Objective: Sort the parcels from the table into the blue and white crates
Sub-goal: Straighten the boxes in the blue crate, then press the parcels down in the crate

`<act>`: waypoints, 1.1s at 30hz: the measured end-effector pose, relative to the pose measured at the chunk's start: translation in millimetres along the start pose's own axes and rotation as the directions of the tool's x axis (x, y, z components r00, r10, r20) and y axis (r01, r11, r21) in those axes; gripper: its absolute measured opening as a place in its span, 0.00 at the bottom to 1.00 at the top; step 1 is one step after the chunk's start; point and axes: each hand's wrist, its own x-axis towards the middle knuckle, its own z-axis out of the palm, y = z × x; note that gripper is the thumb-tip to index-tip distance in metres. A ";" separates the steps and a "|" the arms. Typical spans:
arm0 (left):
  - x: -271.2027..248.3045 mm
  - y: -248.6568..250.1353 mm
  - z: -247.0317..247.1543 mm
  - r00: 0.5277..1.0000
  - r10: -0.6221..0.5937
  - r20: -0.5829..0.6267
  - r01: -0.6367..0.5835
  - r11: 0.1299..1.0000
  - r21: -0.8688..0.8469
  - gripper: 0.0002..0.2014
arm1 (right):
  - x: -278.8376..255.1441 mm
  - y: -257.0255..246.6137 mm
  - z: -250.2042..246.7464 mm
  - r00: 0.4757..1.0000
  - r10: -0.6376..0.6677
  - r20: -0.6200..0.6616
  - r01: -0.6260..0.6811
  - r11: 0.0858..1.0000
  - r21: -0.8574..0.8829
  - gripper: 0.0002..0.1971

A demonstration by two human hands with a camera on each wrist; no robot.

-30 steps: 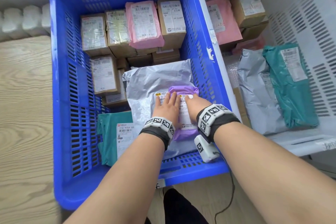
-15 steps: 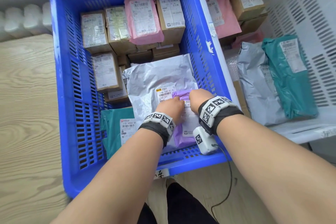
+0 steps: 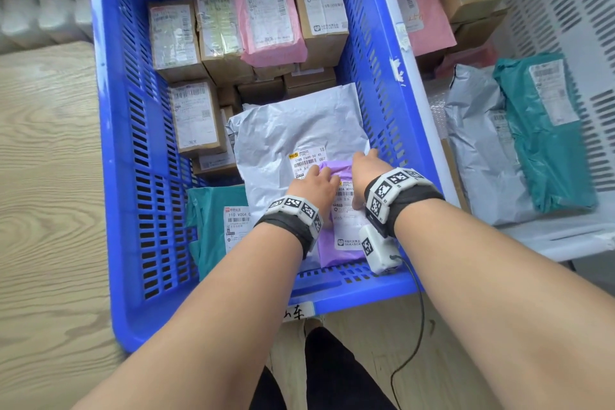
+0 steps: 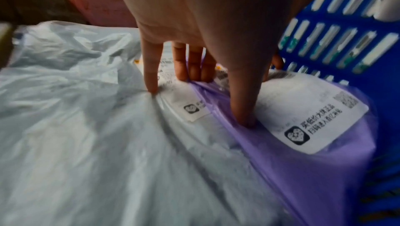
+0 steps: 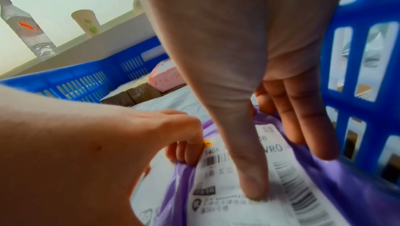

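Note:
A purple parcel [image 3: 339, 250] with a white label lies in the blue crate [image 3: 113, 143], on a grey poly bag [image 3: 293, 130] by the near right wall. My left hand [image 3: 316, 180] grips its far left edge, fingers curled, thumb pressed into the purple film [image 4: 303, 169]. My right hand [image 3: 364, 165] holds the far right corner. Its thumb presses on the label and its fingers [image 5: 303, 127] reach down over the edge beside the crate wall.
The blue crate also holds brown boxes, a pink parcel [image 3: 269, 17] and a teal bag [image 3: 206, 216]. The white crate [image 3: 565, 236] on the right holds a grey bag [image 3: 479, 150], a teal bag [image 3: 545, 136], pink parcels and boxes. The wooden table [image 3: 43, 176] lies to the left.
A second ago both hands lay flat on the purple parcel. Their fingers have since curled over its far end, and the parcel has slid a little toward the crate's near wall.

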 end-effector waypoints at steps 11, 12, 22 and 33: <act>-5.0 -3.5 -4.2 0.999 0.016 0.049 -0.013 0.998 -0.055 0.37 | 6.4 -0.8 4.1 1.000 0.012 0.026 -0.011 0.999 -0.035 0.32; -7.6 -3.9 -6.1 0.999 0.017 0.047 -0.014 0.998 -0.062 0.36 | 3.4 0.2 1.5 1.000 -0.001 0.019 0.001 0.999 -0.039 0.31; -54.9 -16.5 -62.9 0.995 -0.090 -0.047 0.084 0.989 -0.119 0.21 | -47.6 9.8 -51.8 0.960 -0.211 -0.184 0.213 0.977 -0.010 0.16; -151.5 -56.3 -104.1 0.907 -0.266 -0.325 0.239 0.963 -0.124 0.23 | -133.1 -33.6 -92.5 0.882 -0.314 -0.350 0.336 0.942 0.003 0.17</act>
